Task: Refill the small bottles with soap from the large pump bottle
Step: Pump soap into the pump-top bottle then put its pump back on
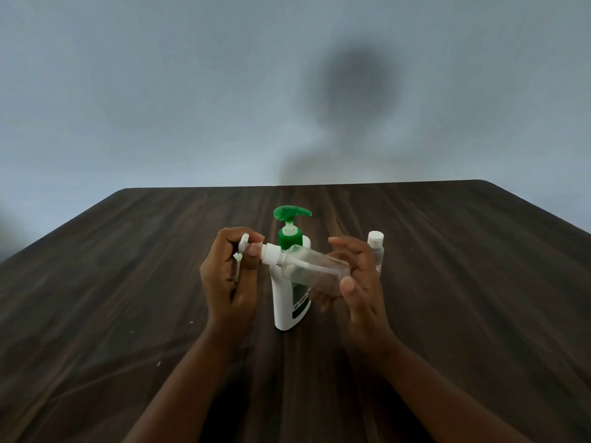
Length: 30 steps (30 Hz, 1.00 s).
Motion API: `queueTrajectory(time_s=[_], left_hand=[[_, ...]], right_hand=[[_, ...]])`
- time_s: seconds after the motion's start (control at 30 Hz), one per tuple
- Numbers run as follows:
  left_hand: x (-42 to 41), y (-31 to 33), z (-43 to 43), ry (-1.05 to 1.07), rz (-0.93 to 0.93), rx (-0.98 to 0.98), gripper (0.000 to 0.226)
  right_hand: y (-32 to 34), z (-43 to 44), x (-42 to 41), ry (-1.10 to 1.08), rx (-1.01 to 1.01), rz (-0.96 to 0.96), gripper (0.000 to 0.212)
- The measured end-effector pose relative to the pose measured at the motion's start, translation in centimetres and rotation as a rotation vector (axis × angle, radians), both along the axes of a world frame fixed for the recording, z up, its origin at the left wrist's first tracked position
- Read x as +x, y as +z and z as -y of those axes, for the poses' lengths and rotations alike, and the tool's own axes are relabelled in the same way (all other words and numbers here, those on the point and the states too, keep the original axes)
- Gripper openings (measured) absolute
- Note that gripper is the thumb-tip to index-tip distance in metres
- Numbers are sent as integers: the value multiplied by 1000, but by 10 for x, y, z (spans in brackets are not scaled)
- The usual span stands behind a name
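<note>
- left hand - fingers pinch white cap of small clear bottle, tilted sideways above bench
- right hand fingers hold its body
- pump bottle upright just behind; second small bottle at right

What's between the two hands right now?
In the head view, the small clear bottle spans the gap sideways; left hand grips its white cap, right hand holds its base.
</note>
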State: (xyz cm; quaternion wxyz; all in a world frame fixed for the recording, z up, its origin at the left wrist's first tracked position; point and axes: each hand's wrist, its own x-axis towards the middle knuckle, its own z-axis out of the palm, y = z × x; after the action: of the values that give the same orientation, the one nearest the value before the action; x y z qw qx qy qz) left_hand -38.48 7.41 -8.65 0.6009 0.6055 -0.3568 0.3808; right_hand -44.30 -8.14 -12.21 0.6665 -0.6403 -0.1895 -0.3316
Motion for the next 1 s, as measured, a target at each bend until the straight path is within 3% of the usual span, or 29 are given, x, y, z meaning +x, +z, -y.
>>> queueTrajectory(time_s=[0.07, 0.13, 0.2, 0.3, 0.43, 0.77, 1.0], left_hand=[[0, -1, 0, -4, -6, 8, 11], [1, -1, 1, -2, -5, 5, 11], [1, 0, 0, 9, 3, -5, 11], [2, 0, -1, 9, 2, -23, 12], [6, 1, -4, 4, -41, -125, 14], [26, 0, -17, 122, -103, -469, 10], [61, -13, -40, 434, -208, -784, 18]], right_hand=[[1, -2, 1, 14, 33, -103, 53], [0, -2, 0, -17, -3, -97, 37], [3, 0, -1, -150, -132, -13, 30], [8, 7, -3, -311, -341, 179, 44], [17, 11, -3, -370, -413, 334, 43], [15, 15, -1, -378, -261, 293, 43], [14, 12, -1, -382, -100, 232, 35]])
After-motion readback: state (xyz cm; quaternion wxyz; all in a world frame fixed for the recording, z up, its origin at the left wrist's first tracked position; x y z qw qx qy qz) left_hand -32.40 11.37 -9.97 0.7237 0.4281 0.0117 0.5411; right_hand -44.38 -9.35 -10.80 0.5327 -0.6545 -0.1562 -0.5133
